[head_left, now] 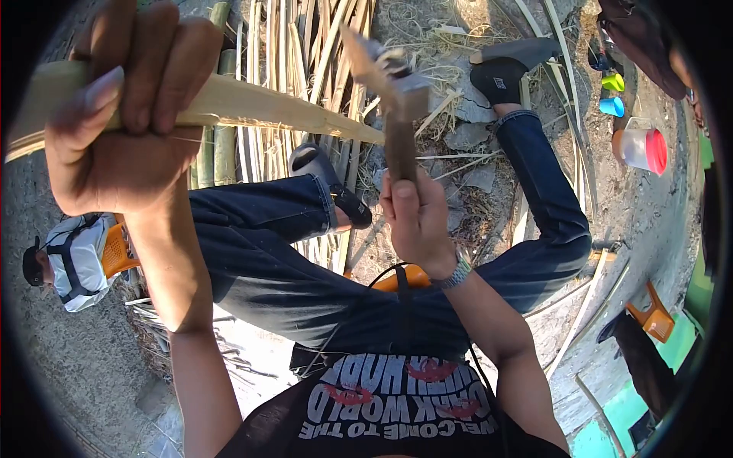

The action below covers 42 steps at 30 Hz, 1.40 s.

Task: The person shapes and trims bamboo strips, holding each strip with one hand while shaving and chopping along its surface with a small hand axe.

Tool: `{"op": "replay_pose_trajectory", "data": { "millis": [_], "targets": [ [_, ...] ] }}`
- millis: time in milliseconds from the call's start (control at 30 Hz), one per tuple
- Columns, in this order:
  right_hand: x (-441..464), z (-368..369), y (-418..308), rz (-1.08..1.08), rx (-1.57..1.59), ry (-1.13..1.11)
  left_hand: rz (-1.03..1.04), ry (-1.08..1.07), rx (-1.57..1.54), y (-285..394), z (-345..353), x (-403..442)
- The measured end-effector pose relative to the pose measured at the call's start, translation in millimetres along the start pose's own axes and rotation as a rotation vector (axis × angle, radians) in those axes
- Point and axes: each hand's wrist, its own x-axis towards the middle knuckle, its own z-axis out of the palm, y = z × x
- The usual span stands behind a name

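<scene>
My left hand [126, 130], raised at the upper left, is closed around a long pale bamboo strip [267, 103]. The strip runs from the left edge of view and narrows toward its right end, close to the tool. In my right hand [418, 225], near the middle, is a wooden-handled tool [402, 133], held upright with the fingers wrapped round the lower handle. Its pale, pointed head is smeared by motion, so I cannot tell its exact kind. Whether tool and strip touch is unclear.
Many split bamboo strips [317, 42] lie on the ground ahead, beside green bamboo poles [224, 145]. Shavings surround my sandalled feet. A red-lidded clear container [637, 149], a blue cup [611, 106] and a green cup [613, 82] stand right. Another person [76, 259] sits left.
</scene>
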Motion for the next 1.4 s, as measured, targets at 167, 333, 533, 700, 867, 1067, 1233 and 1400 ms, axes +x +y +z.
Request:
{"op": "replay_pose_trajectory", "data": {
  "millis": [167, 333, 533, 700, 867, 1067, 1233, 1400],
  "targets": [
    [16, -50, 118, 0.838, -0.41, -0.062, 0.057, 0.0, -0.008, -2, 6, -5],
    [28, -31, 50, 0.473, -0.061, 0.007, -0.014, 0.078, 0.056, 6, -9, -7],
    [4, 3, 108, 0.117, -0.103, 0.076, 0.005, 0.01, 0.018, 3, -27, 0],
    [21, -64, 184, 0.942, -0.315, 0.103, 0.06, -0.089, 0.027, -2, -34, 1],
    [22, -47, 102, 0.626, 0.001, 0.044, 0.053, -0.016, 0.154, 12, -62, -9],
    [-2, -21, 111, 0.565, 0.13, -0.026, -0.016, -0.027, 0.121, 19, -65, -11],
    [26, -28, 40, 0.41, 0.001, -0.022, 0.043, -0.031, 0.155, 15, -60, -7],
    [5, -14, 43, 0.229, 0.069, 0.033, 0.043, -0.117, 0.118, 12, -56, -5]
  ]
}}
